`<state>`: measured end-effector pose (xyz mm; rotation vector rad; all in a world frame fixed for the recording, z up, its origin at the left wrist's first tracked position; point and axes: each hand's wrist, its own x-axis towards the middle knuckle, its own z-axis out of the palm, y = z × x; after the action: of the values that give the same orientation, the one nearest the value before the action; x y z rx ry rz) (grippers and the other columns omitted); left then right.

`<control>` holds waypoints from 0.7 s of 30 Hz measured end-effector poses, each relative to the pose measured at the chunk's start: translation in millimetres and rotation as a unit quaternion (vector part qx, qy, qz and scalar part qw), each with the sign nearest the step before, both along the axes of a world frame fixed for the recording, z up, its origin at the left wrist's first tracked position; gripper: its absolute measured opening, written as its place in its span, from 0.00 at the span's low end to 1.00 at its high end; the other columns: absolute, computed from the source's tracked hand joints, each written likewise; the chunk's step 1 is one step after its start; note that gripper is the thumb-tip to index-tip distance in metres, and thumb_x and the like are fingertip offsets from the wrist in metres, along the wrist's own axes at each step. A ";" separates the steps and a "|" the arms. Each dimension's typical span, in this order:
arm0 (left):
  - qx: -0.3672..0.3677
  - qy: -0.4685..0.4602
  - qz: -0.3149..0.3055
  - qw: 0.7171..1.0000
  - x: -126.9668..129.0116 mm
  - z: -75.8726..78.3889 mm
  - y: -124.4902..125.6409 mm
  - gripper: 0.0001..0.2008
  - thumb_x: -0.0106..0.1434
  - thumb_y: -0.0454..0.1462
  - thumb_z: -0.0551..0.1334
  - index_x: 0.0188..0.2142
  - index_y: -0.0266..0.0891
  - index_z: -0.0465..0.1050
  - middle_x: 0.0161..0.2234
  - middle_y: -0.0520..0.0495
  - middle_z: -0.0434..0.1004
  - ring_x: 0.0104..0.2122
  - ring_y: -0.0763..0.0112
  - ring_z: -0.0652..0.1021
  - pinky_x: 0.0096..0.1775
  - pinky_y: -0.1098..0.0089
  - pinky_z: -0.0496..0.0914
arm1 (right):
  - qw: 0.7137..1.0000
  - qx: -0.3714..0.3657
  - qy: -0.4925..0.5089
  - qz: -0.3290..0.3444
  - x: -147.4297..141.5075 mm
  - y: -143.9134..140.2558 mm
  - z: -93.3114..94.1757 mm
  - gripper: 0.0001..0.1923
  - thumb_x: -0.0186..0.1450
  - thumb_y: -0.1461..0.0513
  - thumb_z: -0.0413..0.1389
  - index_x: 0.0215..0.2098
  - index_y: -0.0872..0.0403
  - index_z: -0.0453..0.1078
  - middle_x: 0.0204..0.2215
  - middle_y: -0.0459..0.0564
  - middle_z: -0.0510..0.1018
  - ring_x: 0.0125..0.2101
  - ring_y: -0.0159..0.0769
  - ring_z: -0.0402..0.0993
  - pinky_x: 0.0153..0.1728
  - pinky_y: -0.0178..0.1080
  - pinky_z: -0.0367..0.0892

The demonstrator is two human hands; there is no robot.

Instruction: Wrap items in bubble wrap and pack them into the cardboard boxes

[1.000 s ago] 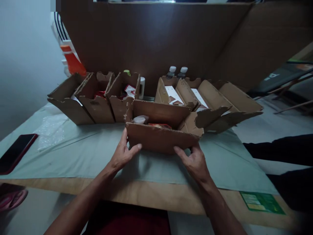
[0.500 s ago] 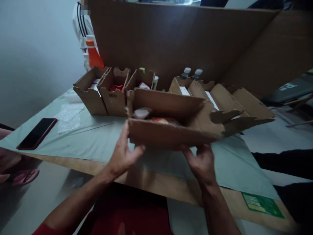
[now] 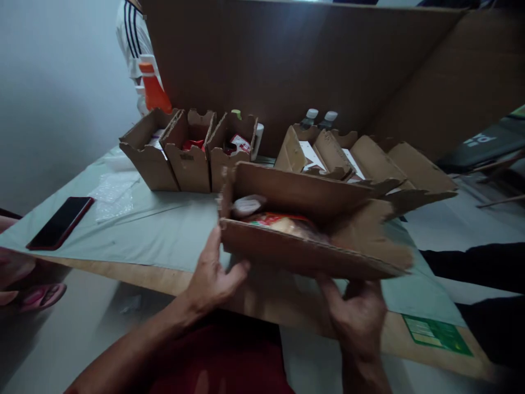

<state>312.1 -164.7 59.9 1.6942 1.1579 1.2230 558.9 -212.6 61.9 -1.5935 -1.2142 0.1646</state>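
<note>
Both hands now grip the open cardboard box (image 3: 303,241), left hand (image 3: 213,279) at its left end, right hand (image 3: 356,317) underneath, lifted from the table (image 3: 164,241) toward lower centre.

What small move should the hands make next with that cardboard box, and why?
Probably level the cardboard box: it tilts in the air between the left hand and the right hand, open-topped, with a red packet loose inside.

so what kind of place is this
Probably a makeshift packing station: open cardboard boxes of goods lined up on a cloth-covered table, one cardboard box in both hands, big cardboard sheet behind.
</note>
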 end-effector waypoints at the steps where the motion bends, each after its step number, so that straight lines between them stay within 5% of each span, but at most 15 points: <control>1: 0.013 0.004 -0.016 1.000 2.7 0.9 -1.5 0.37 0.63 0.40 0.66 0.68 0.43 0.56 0.63 0.37 0.68 0.63 0.50 0.70 0.65 0.45 0.65 | 1.000 0.010 -0.006 -0.028 2.4 -5.8 1.8 0.24 0.61 0.51 0.65 0.52 0.53 0.73 0.47 0.58 0.81 0.53 0.58 0.76 0.58 0.60 0.67; 5: -0.006 0.023 0.033 0.999 -17.9 -2.9 -13.2 0.33 0.64 0.39 0.66 0.66 0.45 0.59 0.61 0.38 0.71 0.61 0.51 0.73 0.62 0.49 0.68 | 0.999 -0.019 -0.022 0.034 -14.7 -14.0 -4.9 0.17 0.63 0.53 0.64 0.47 0.51 0.74 0.40 0.56 0.81 0.46 0.55 0.78 0.54 0.58 0.70; 9: -0.025 -0.016 0.128 0.991 -43.3 -7.3 4.0 0.31 0.63 0.40 0.67 0.63 0.43 0.60 0.58 0.39 0.71 0.58 0.53 0.75 0.60 0.52 0.69 | 0.992 -0.033 0.006 0.125 -37.3 27.7 -16.8 0.18 0.63 0.53 0.63 0.48 0.51 0.72 0.44 0.57 0.80 0.50 0.51 0.77 0.56 0.54 0.71; 13: -0.027 0.022 0.108 0.994 -29.0 -22.2 4.9 0.38 0.63 0.41 0.67 0.69 0.44 0.53 0.64 0.36 0.65 0.60 0.50 0.72 0.62 0.47 0.68 | 0.985 -0.038 0.043 0.166 -17.2 83.0 -27.7 0.28 0.61 0.52 0.62 0.57 0.52 0.67 0.53 0.60 0.78 0.55 0.53 0.74 0.59 0.56 0.68; 17: -0.001 0.063 0.044 0.997 -3.5 -41.2 -34.9 0.45 0.67 0.37 0.62 0.75 0.51 0.38 0.73 0.37 0.50 0.69 0.46 0.63 0.66 0.42 0.63 | 0.973 -0.021 0.069 0.218 8.5 119.5 -34.1 0.35 0.65 0.53 0.59 0.67 0.53 0.58 0.62 0.61 0.72 0.60 0.49 0.71 0.63 0.56 0.65; 21: 0.040 0.086 0.001 0.995 12.6 -48.0 -55.0 0.46 0.65 0.31 0.60 0.75 0.51 0.37 0.76 0.41 0.38 0.74 0.46 0.49 0.69 0.42 0.58 | 0.980 0.014 0.030 0.196 5.6 142.2 -36.7 0.32 0.72 0.53 0.53 0.72 0.50 0.54 0.66 0.60 0.68 0.64 0.46 0.68 0.65 0.57 0.62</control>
<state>324.7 -219.7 11.9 1.8905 1.2261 1.1559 564.5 -70.4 25.2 -1.3006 -1.4649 0.4424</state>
